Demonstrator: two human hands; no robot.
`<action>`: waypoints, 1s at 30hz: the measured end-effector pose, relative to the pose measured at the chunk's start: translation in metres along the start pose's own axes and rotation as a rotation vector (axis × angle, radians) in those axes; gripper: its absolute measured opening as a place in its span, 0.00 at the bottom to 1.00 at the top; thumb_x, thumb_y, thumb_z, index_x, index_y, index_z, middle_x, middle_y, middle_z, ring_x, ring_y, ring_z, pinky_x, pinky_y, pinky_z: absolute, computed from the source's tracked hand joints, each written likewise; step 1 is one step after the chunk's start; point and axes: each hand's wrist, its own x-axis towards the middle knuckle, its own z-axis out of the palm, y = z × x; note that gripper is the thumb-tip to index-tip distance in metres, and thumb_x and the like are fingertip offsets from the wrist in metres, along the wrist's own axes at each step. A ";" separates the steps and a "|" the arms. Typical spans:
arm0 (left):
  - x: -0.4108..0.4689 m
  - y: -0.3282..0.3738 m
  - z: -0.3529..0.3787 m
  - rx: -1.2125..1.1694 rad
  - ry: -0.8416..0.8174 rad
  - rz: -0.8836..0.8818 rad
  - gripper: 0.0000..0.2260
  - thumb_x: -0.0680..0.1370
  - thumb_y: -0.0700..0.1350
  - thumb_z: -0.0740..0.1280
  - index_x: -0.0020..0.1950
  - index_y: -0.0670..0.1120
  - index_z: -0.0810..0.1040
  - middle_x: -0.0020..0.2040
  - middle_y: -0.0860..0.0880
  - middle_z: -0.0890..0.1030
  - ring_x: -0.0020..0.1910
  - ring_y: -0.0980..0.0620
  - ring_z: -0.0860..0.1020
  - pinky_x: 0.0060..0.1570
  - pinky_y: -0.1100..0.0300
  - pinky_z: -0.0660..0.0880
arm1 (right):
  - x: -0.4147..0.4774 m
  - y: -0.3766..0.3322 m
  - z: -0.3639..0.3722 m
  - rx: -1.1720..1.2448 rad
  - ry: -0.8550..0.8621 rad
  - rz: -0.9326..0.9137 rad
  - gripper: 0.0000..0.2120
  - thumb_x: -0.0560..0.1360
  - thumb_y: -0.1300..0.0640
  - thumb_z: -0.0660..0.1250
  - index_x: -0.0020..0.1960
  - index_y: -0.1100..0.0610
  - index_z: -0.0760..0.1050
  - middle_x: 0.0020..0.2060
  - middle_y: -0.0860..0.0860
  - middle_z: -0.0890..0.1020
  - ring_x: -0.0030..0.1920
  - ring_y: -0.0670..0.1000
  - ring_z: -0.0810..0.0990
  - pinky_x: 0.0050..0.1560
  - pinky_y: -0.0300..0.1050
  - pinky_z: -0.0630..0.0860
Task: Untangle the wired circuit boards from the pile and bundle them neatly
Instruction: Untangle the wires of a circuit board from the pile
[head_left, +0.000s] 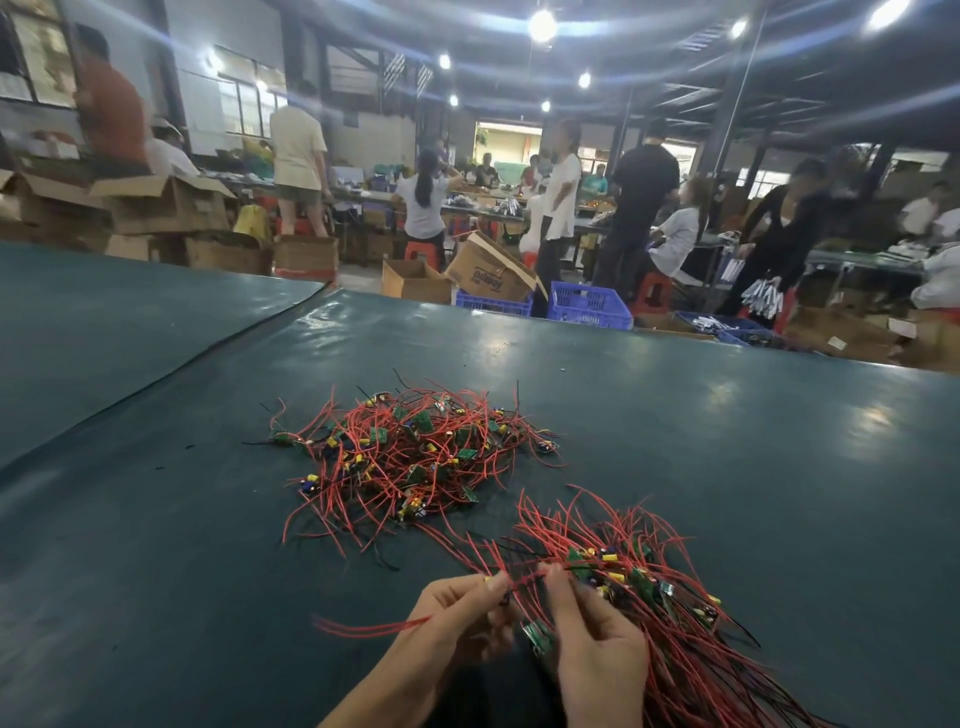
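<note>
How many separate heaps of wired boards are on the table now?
2. A tangled pile in the middle; a bundle nearer, on the right. The left hand and right hand pinch wires at its edge. Its near end runs out of frame.

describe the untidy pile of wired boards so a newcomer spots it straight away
Look at the dark green table mat that fills the foreground. Two heaps of red-wired circuit boards lie on it; the tangled pile is the farther one, mid-mat. Unlike the nearer bundle by the right hand, its wires cross every way instead of lying roughly parallel.
</note>
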 end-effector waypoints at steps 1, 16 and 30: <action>-0.001 0.000 0.002 0.011 -0.040 -0.008 0.15 0.70 0.56 0.73 0.33 0.46 0.79 0.31 0.47 0.78 0.30 0.53 0.75 0.32 0.65 0.70 | -0.002 0.003 0.003 -0.050 -0.046 -0.001 0.08 0.70 0.56 0.73 0.33 0.54 0.85 0.28 0.56 0.82 0.30 0.47 0.80 0.34 0.39 0.77; 0.001 0.008 -0.006 0.057 0.078 0.116 0.13 0.67 0.46 0.69 0.25 0.43 0.74 0.26 0.44 0.75 0.23 0.51 0.72 0.26 0.63 0.70 | 0.005 -0.007 -0.006 0.157 0.033 0.088 0.11 0.76 0.55 0.67 0.39 0.57 0.85 0.21 0.50 0.62 0.20 0.45 0.56 0.20 0.35 0.56; 0.002 0.004 -0.004 0.076 -0.094 0.059 0.13 0.71 0.52 0.69 0.29 0.47 0.78 0.29 0.49 0.78 0.28 0.55 0.76 0.31 0.66 0.71 | -0.012 -0.006 0.012 -0.118 -0.155 0.017 0.11 0.69 0.45 0.67 0.33 0.46 0.85 0.35 0.45 0.86 0.38 0.41 0.83 0.40 0.32 0.75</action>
